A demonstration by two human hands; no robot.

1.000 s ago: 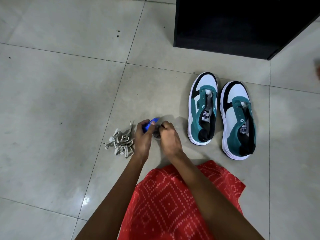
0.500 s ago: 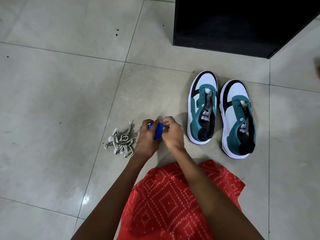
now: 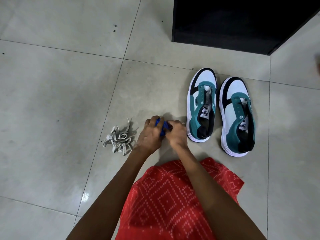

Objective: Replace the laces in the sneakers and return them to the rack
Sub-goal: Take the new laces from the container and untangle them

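Blue bundle, likely the new laces: gripped by left hand and right hand, fingers of both curled round it, apparently to undo it. First sneaker, second sneaker: unlaced, side by side on the floor just right of the hands, toes toward the black rack, ready for threading. Pale laces: loose heap just left, seemingly discarded.

The brand name PUMA, upside down to the camera beneath a leaping-cat logo, stands on the white tongue label of the left-hand sneaker; the right-hand sneaker carries the same word on its own tongue tag.
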